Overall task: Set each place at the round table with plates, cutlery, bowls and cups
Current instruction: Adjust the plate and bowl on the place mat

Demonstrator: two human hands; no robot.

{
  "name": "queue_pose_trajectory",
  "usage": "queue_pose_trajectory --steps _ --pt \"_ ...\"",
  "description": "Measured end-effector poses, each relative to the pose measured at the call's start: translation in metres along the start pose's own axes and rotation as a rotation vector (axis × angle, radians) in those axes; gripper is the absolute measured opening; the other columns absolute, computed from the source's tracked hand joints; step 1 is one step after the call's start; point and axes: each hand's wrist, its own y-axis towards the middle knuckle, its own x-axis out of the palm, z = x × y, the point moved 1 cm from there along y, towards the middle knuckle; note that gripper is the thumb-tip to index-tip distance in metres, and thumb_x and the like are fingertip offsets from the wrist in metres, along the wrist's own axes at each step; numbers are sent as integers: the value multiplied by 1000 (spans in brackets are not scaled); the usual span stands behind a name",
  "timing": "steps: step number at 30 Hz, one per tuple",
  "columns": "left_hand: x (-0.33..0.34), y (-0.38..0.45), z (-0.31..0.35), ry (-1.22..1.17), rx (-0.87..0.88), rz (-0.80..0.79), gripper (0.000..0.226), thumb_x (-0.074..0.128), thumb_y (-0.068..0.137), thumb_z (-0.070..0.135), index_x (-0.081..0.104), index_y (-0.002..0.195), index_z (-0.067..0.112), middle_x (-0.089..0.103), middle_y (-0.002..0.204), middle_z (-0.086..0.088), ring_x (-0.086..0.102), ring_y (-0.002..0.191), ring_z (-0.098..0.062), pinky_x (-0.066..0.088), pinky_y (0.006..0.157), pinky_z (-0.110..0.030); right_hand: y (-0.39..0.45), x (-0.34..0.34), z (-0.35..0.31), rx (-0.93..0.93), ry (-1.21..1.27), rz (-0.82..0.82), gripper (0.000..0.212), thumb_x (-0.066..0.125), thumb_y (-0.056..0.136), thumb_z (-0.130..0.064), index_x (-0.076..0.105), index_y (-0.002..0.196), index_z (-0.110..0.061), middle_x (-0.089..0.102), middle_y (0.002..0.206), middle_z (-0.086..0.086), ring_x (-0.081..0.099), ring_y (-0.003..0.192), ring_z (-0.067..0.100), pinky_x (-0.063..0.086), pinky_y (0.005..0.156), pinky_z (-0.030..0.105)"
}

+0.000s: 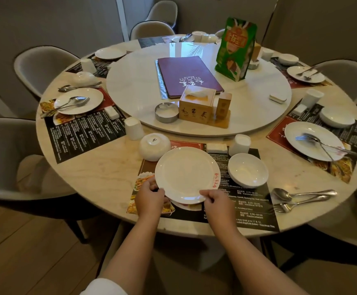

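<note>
A white plate [186, 174] with a red mark lies over the near place's black placemat [247, 207]. My left hand [148, 198] grips its near left rim, and my right hand [215, 202] pinches its near right rim. An upturned white bowl [154, 145] sits just behind the plate on the left. To the right are a shallow white bowl [247, 169], an upturned white cup [239, 144] and a folded napkin [217, 148]. A spoon and fork [301, 199] lie at the mat's right edge.
Other places around the round table [101, 173] hold plates with cutlery, bowls and cups. The central turntable [247, 116] carries a purple menu [187, 76], a wooden tissue box [196, 106], a metal ashtray [166, 112] and a green packet [235, 47]. Grey chairs ring the table.
</note>
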Motion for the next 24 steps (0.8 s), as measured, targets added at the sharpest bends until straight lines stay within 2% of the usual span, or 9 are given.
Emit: queue_pose_trajectory --steps 2,5,11,15,18,19,21,22,24 --pt "-4 1 -1 -27 -17 4 43 63 86 -2 59 124 17 69 107 0 69 82 -14 62 68 -35 -2 4 -3 13 19 1 27 52 93 -7 73 109 -15 69 113 0 60 105 16 46 88 25" --pt "-7 2 -1 -45 -35 11 45 64 85 -2 59 125 17 68 111 -1 69 88 -17 62 70 -36 -3 8 -6 16 19 1 28 52 93 -7 73 110 -14 69 114 0 60 107 16 42 86 21" --pt "-19 7 -1 -13 2 35 44 62 86 -1 59 126 18 68 111 -1 68 84 -13 62 70 -33 -1 17 -15 29 42 -29 27 53 93 -7 73 110 -14 69 116 0 59 109 16 40 86 20" --pt "-21 6 2 42 29 51 43 62 88 4 59 126 21 67 116 -1 65 93 -13 60 77 -33 -2 19 -16 28 51 -47 26 54 93 -8 73 108 -16 70 112 -2 60 102 14 39 78 17" --pt "-16 -2 9 115 68 126 42 60 88 5 57 127 19 54 128 -3 58 103 -15 53 87 -32 -2 13 -15 -7 26 -32 23 56 91 -10 74 101 -22 69 103 -5 60 94 12 43 67 17" --pt "-13 -6 11 161 98 161 43 60 88 6 55 129 19 48 131 -4 55 107 -16 52 88 -32 -1 9 -15 -26 9 -10 23 57 90 -10 74 98 -24 67 101 -7 60 94 12 45 69 19" --pt "-1 -16 18 238 204 184 42 60 88 8 55 127 21 43 133 -4 50 118 -18 47 89 -29 2 -4 -12 -36 2 58 20 60 89 -11 73 96 -26 61 104 -9 57 100 11 51 82 26" --pt "7 -21 21 251 266 158 38 60 88 8 57 123 22 44 131 -2 48 120 -18 44 88 -27 5 -12 -9 -26 12 105 19 61 89 -12 72 95 -27 57 105 -9 56 103 10 51 87 30" --pt "27 -31 27 241 356 51 29 58 89 8 62 113 24 46 120 4 50 114 -14 39 86 -22 12 -30 -3 -13 6 223 18 62 89 -13 71 94 -28 54 104 -7 52 107 13 50 87 30"
